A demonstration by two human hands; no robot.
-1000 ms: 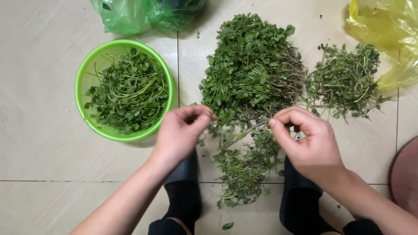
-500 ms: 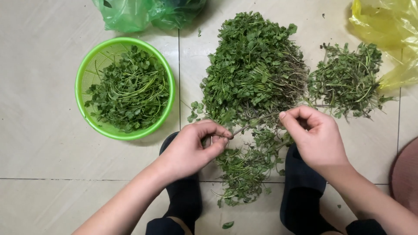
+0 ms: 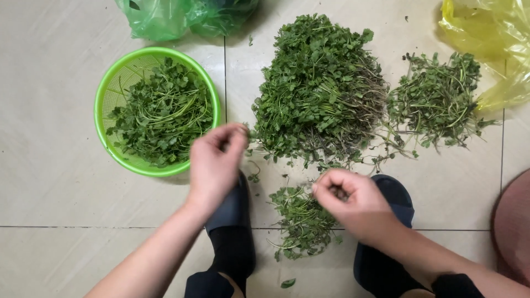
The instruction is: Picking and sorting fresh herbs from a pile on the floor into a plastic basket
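We are sorting leafy greens on the tiled floor (image 3: pixel 66 182). Our left hand (image 3: pixel 215 165) is blurred beside the green colander (image 3: pixel 105 94), fingers pinched together, though we cannot tell whether a sprig sits between them. Our right hand (image 3: pixel 353 204) is curled over the small heap of greens (image 3: pixel 301 221) between our slippers, fingertips closed on what looks like a stem. The big unsorted pile (image 3: pixel 317 94) lies ahead, a smaller pile (image 3: pixel 436 99) to its right. We judge the picking step is in hand; dropping a sprig into the colander calls for opening the left fingers over its rim.
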